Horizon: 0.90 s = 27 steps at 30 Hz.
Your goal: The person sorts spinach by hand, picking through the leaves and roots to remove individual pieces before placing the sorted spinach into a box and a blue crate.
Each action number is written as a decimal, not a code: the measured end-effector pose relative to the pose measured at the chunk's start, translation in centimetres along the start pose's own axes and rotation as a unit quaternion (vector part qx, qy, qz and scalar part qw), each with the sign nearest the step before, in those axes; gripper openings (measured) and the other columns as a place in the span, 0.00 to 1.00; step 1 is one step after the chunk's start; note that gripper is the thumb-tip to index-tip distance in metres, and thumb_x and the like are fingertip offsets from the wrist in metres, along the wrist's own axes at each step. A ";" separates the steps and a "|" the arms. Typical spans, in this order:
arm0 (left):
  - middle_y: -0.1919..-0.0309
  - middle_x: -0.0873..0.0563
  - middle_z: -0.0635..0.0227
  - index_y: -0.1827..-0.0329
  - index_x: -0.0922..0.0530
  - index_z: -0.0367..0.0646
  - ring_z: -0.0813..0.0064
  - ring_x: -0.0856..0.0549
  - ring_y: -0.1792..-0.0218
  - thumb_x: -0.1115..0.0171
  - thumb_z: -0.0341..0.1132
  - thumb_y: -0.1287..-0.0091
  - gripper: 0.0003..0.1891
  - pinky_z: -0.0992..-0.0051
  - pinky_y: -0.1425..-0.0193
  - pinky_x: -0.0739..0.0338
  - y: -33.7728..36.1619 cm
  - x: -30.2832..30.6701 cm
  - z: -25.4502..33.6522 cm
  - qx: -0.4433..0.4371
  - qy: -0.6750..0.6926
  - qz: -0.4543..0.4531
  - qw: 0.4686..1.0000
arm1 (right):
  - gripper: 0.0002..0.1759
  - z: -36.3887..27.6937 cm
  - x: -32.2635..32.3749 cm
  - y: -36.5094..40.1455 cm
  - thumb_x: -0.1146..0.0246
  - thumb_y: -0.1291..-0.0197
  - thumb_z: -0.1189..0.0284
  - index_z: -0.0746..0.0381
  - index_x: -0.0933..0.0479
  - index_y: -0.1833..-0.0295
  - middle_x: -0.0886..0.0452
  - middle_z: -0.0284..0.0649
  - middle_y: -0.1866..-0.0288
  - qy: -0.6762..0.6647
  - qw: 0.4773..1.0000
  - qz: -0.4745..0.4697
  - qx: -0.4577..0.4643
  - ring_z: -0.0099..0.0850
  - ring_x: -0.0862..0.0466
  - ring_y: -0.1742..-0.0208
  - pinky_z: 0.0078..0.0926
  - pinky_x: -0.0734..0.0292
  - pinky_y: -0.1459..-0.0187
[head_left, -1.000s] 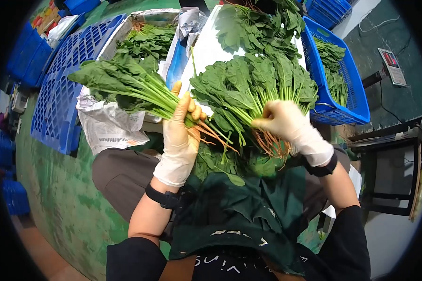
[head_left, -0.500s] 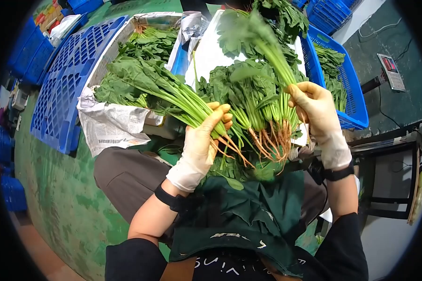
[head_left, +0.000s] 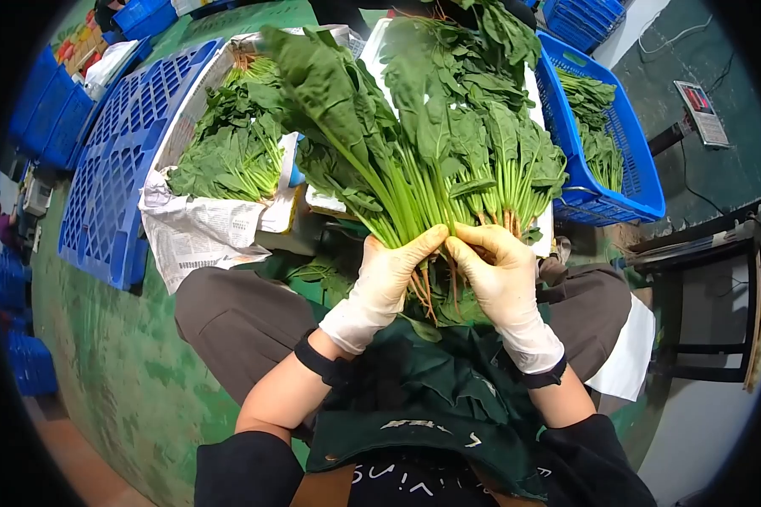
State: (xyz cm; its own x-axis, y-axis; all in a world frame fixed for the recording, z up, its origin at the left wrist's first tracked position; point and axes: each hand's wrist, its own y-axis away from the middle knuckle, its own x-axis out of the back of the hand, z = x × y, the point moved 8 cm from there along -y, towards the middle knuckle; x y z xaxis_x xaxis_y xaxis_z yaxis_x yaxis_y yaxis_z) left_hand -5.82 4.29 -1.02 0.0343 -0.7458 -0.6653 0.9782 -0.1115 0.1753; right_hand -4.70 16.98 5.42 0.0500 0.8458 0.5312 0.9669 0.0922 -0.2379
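My left hand, in a pale glove, is closed around the lower stems of a bunch of spinach. The leaves fan upward and away from me, and reddish roots hang below the grip. Close beside it, my right hand, also gloved, pinches a spinach stem at the bunch's right side, thumb and fingertips together. Both thumbs nearly meet. Just behind lies a pile of spinach on a white surface, its orange-red roots toward me and partly hidden by my right hand.
At left, a newspaper-lined box holds more spinach, beside a blue plastic pallet. A blue crate with spinach stands at right, near a scale display. A dark metal frame stands at far right.
My right hand has moved left and down with its spinach, meeting my left hand. The bunch in my left hand has swung from leaning left to more upright.
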 end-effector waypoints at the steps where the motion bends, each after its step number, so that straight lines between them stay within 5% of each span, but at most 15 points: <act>1: 0.60 0.17 0.70 0.53 0.23 0.37 0.80 0.19 0.63 0.31 0.29 0.42 0.15 0.79 0.57 0.23 0.0 0.1 -0.2 0.000 0.000 0.000 1.000 | 0.14 1.3 -0.4 0.1 0.34 0.44 0.73 0.67 0.21 0.54 0.18 0.40 0.68 -0.059 0.997 0.002 -0.048 0.22 0.19 0.69 0.19 0.25 0.64; 6: 0.63 0.16 0.69 0.55 0.21 0.37 0.80 0.18 0.65 0.32 0.28 0.43 0.13 0.80 0.61 0.22 -0.1 0.9 -0.3 -0.001 -0.002 0.029 1.000 | 0.11 2.0 -2.2 1.1 0.35 0.42 0.74 0.69 0.24 0.57 0.19 0.40 0.66 -0.163 0.977 0.019 -0.135 0.22 0.19 0.69 0.18 0.25 0.63; 8: 0.64 0.16 0.69 0.56 0.21 0.36 0.79 0.18 0.66 0.33 0.28 0.41 0.12 0.80 0.63 0.21 -0.2 0.8 0.1 0.010 0.031 0.020 0.999 | 0.11 2.5 -2.5 1.6 0.37 0.40 0.73 0.69 0.26 0.57 0.19 0.39 0.65 -0.359 0.916 0.083 -0.159 0.23 0.20 0.71 0.17 0.25 0.66; 12: 0.55 0.18 0.61 0.41 0.31 0.37 0.74 0.16 0.64 0.41 0.31 0.35 0.20 0.74 0.60 0.18 -0.9 0.9 1.0 0.010 0.139 -0.054 0.989 | 0.14 2.9 -2.6 1.8 0.36 0.40 0.66 0.68 0.25 0.60 0.19 0.38 0.66 -0.539 0.801 0.039 -0.256 0.23 0.20 0.72 0.16 0.27 0.70; 15: 0.51 0.19 0.60 0.38 0.34 0.38 0.73 0.17 0.58 0.41 0.30 0.35 0.22 0.73 0.54 0.19 -0.7 0.6 1.6 0.017 0.147 -0.093 0.985 | 0.16 3.4 -2.1 1.7 0.33 0.43 0.65 0.68 0.24 0.61 0.19 0.37 0.68 -0.402 0.868 -0.068 -0.282 0.22 0.21 0.72 0.16 0.27 0.71; 18: 0.49 0.20 0.60 0.38 0.34 0.38 0.72 0.18 0.52 0.42 0.29 0.35 0.22 0.72 0.50 0.20 -0.3 0.3 1.3 0.032 0.106 -0.102 0.989 | 0.16 1.0 -2.0 0.4 0.32 0.45 0.68 0.69 0.23 0.58 0.18 0.37 0.68 -0.304 0.935 -0.033 -0.180 0.20 0.21 0.72 0.15 0.25 0.68; 24: 0.49 0.22 0.61 0.39 0.33 0.38 0.67 0.20 0.50 0.38 0.30 0.37 0.23 0.67 0.47 0.21 -0.2 0.0 0.8 -0.008 -0.013 -0.095 0.995 | 0.13 0.9 -2.4 0.1 0.31 0.48 0.76 0.69 0.22 0.58 0.18 0.36 0.66 -0.299 0.930 -0.079 -0.202 0.19 0.21 0.67 0.15 0.25 0.65; 27: 0.56 0.18 0.65 0.47 0.26 0.37 0.71 0.18 0.57 0.35 0.30 0.40 0.18 0.72 0.51 0.21 -0.1 0.6 -0.3 0.037 0.045 -0.060 0.996 | 0.12 1.2 -2.6 0.5 0.30 0.49 0.77 0.68 0.22 0.60 0.18 0.36 0.66 -0.295 0.933 -0.055 -0.197 0.19 0.21 0.67 0.15 0.25 0.64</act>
State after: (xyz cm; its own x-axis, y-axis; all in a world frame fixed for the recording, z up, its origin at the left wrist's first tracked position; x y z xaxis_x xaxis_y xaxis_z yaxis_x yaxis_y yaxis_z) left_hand -5.86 4.02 -1.61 -0.0612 -0.6619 -0.7471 0.9589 -0.2469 0.1402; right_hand -4.63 15.44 2.88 -0.0888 0.9955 -0.0326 0.9810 0.0931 0.1703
